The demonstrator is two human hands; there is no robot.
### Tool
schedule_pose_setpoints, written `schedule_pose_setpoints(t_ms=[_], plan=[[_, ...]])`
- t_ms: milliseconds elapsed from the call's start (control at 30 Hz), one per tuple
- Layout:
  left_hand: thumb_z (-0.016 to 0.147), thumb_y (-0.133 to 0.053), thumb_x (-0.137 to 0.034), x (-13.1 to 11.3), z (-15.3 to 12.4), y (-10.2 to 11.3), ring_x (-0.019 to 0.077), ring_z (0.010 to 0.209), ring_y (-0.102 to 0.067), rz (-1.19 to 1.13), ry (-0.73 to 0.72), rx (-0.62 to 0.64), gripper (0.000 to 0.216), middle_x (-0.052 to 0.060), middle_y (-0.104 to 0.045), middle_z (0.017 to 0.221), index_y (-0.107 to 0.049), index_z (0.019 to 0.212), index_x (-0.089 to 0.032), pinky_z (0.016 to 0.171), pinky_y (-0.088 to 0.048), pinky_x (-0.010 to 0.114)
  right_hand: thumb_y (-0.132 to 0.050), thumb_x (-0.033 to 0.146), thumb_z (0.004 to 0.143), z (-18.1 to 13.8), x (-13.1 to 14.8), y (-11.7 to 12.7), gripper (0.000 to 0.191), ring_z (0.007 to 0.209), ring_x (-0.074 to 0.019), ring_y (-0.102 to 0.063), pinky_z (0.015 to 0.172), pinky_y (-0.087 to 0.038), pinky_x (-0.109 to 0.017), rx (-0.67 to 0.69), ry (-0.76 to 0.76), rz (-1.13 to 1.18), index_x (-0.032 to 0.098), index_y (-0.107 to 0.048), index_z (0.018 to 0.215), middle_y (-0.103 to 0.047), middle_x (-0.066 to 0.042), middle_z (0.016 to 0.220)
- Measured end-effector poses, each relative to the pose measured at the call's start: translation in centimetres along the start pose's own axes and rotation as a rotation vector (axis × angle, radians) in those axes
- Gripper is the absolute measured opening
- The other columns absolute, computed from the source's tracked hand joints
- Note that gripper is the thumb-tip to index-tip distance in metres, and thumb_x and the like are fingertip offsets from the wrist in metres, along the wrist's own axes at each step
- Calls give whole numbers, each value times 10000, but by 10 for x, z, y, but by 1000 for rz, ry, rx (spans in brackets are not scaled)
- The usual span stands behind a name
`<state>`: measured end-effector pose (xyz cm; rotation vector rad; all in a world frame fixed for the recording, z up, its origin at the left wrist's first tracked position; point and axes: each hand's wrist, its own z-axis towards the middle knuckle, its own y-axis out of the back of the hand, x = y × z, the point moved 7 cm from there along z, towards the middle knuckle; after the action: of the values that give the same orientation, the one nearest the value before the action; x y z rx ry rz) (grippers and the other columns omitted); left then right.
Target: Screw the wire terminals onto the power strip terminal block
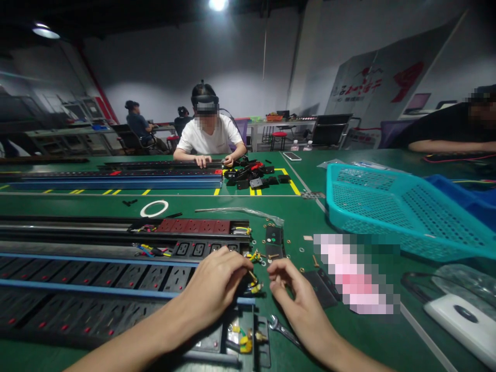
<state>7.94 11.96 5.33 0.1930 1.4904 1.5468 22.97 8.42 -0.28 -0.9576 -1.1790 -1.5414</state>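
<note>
Bare forearms [127,341] reach in from the bottom edge of the green workbench [387,330]. At left, a long black socket strip [155,279] lies with its long axis running left to right across the desk, its wired end pointing right, under the hands. The left hand [215,289] curls over that end, its fingers [240,263] bent down just beside yellow-crimped wires [254,288]; whether they grip anything cannot be told. The right hand [302,305] hovers just right of those wires, its fingers [276,274] loosely parted and visibly empty, above a steel spanner [282,330]. Brass screws [273,256] and washers [253,241] lie scattered nearby. Further right, a teal plastic basket [403,206] sits toward the desk's right edge.
</note>
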Motion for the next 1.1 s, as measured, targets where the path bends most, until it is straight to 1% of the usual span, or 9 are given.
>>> schedule_pose_setpoints(t_ms=[67, 167, 300, 400, 533, 667, 933, 1100], plan=[[992, -455, -113, -1, 0, -1, 214, 839, -541, 5, 5, 10, 216, 48, -677, 924, -654, 1022, -190, 734, -444, 315, -524, 208, 857, 0, 4, -2, 78, 690, -163, -506, 634, -413, -266, 21, 12, -40, 214, -565, 924, -521, 25, 763], [991, -472, -107, -2, -1, -2, 214, 890, -535, -6, 0, 4, 193, 48, -647, 961, -641, 1019, -195, 768, -442, 320, -519, 170, 829, 0, 10, -5, 99, 702, -165, -518, 643, -415, -268, 69, 41, -93, 217, -560, 906, -540, 18, 765], [990, -494, -107, -1, -2, -2, 214, 926, -534, -2, 5, 1, 187, 51, -593, 972, -643, 1046, -204, 771, -440, 311, -498, 156, 840, -1, 16, -10, 120, 768, -180, -558, 697, -436, -289, 130, 60, -144, 222, -560, 920, -587, -3, 814], [990, -480, -94, 0, -3, -4, 216, 922, -534, 9, 17, 18, 198, 54, -590, 962, -641, 1040, -198, 770, -445, 310, -489, 146, 845, -2, 16, -12, 138, 815, -195, -592, 739, -453, -316, 165, 55, -149, 219, -560, 940, -624, -15, 859], [992, -460, -86, 0, -4, -6, 220, 919, -530, 9, 12, 26, 206, 58, -600, 980, -629, 1041, -192, 779, -444, 322, -487, 129, 850, -4, 13, -14, 160, 918, -218, -637, 820, -484, -353, 199, 39, -98, 221, -552, 964, -660, -34, 938], [994, -463, -82, 0, -4, -8, 225, 928, -529, 11, 16, 42, 207, 58, -607, 987, -630, 1047, -192, 787, -440, 332, -502, 117, 844, -5, 14, -14, 213, 998, -233, -645, 888, -501, -383, 208, 45, -85, 221, -570, 1016, -682, -54, 1020], [996, -480, -93, -3, -3, -6, 227, 932, -539, 21, 14, 50, 188, 58, -617, 992, -627, 1061, -191, 801, -435, 347, -515, 134, 851, -7, 14, -11, 305, 1081, -243, -655, 962, -511, -417, 223, 56, -86, 211, -573, 1141, -686, -90, 1116], [993, -486, -104, -7, -3, -6, 225, 923, -547, -4, 14, 53, 175, 54, -626, 983, -625, 1050, -193, 810, -440, 356, -527, 137, 834, -9, 16, -11, 305, 1097, -256, -651, 962, -515, -438, 224, 79, -94, 220, -540, 1127, -679, -101, 1134]])
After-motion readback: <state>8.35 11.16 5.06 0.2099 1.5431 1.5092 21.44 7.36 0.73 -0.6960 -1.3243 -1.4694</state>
